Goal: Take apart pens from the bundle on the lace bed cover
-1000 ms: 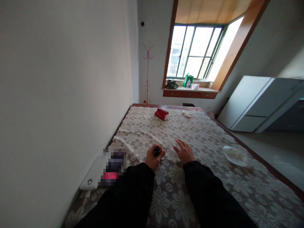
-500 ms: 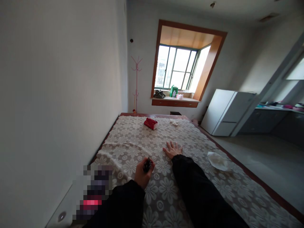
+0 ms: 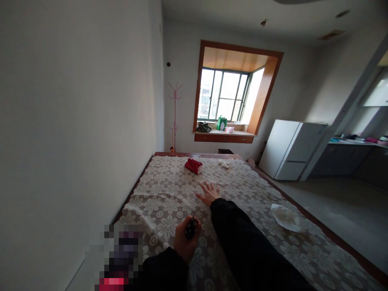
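My left hand (image 3: 185, 238) is closed around a small black object (image 3: 191, 228), whose top end shows between thumb and fingers; its kind I cannot make out. That hand is above the near part of a table with a floral lace tablecloth (image 3: 209, 242). Farther forward and to the right, my right hand (image 3: 209, 193) has its fingers spread over the cloth, with nothing held. Whether the palm presses on the cloth is hard to tell. Beyond the right hand lies a red tissue pack (image 3: 193, 166). Creases run through the cloth on the left.
A crumpled white tissue (image 3: 224, 163) lies near the far edge, and a thin white sheet (image 3: 285, 217) at the right. A wall (image 3: 91, 121) borders the table's left side. Behind stand a pink coat rack (image 3: 175, 117) and a white fridge (image 3: 292, 149).
My right hand has shifted left and a little forward over the cloth. The left hand keeps hold of the black object. The view has tilted slightly upward.
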The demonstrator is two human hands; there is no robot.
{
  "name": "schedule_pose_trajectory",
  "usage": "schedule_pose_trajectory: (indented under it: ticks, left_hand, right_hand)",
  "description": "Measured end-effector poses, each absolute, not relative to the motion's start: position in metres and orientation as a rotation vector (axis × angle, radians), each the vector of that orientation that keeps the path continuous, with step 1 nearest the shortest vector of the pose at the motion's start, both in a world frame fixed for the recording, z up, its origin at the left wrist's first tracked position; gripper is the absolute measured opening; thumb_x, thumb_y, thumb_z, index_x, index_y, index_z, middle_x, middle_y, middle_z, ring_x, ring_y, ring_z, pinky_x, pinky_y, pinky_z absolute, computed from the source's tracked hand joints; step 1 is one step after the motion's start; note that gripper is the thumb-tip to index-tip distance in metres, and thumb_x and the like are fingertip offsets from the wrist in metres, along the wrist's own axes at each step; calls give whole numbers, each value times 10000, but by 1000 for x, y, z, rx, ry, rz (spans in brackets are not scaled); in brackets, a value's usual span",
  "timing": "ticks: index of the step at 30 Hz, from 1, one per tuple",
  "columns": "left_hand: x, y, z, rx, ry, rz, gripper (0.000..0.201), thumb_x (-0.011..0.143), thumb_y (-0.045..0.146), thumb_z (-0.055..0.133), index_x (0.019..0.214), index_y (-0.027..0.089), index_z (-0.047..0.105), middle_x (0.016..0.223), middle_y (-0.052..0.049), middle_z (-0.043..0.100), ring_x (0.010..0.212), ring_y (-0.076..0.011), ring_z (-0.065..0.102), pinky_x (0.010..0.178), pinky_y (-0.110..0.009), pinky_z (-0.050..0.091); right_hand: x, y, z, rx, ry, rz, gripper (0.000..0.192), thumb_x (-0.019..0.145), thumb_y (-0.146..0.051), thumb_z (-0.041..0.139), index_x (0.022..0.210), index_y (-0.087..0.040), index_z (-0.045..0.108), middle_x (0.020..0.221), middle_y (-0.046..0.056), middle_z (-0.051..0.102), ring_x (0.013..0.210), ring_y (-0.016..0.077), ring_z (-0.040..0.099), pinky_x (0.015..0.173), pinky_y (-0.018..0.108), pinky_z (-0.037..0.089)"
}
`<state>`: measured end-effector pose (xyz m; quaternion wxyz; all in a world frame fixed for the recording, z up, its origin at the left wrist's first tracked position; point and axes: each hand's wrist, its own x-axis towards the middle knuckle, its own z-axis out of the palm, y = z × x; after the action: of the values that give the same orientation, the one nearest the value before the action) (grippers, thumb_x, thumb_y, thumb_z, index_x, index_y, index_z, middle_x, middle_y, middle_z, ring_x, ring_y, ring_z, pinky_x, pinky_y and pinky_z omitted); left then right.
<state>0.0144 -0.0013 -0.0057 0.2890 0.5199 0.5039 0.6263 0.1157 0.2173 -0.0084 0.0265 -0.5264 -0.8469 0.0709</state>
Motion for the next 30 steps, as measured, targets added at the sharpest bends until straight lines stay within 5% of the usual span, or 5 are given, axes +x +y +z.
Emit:
schedule_pose_trajectory:
  ticks: [13,17,20,25,30]
  left_hand:
    - [12,5,-12,1341,1366,1606,315,819,492,588,859,185,642,686,-21,635,590,-151,576,575,-252,471]
    - [13,10,-6,1240,1401,1563,432,751,582,622,834,158,645,712,-45,650,639,-183,595,625,-285,494]
    - [13,11,-8,1285,1433,1532,444,738,597,620,768,154,638,693,-52,651,649,-191,589,645,-292,494]
    - [6,18,-22,1268,1436,1486,508,609,648,687,782,170,665,757,-66,698,723,-225,628,715,-307,523]
    - [1,12,-21,1296,1500,1456,408,616,607,700,692,207,674,648,-46,667,654,-215,617,598,-290,510]
  right_hand:
    - [81,207,-14,-1466,-2522,327,686,847,-622,466,1453,-346,303,1585,19,132,1443,339,18,1103,615,-42]
    - [98,168,-7,-1031,-2377,679,415,938,-461,375,1268,-284,554,1405,64,482,1318,264,398,1111,529,196]
    - [120,125,-5,-773,-2174,965,440,944,-520,363,1224,-261,582,1234,76,604,1179,226,530,1027,421,372]
    - [143,67,-5,-597,-1993,1362,504,911,-571,448,1313,-273,509,1259,75,590,1176,250,538,999,417,416]
    - [137,51,-13,-328,-1969,1336,666,750,-620,646,1308,-276,528,1371,105,502,1291,326,429,1051,465,360]
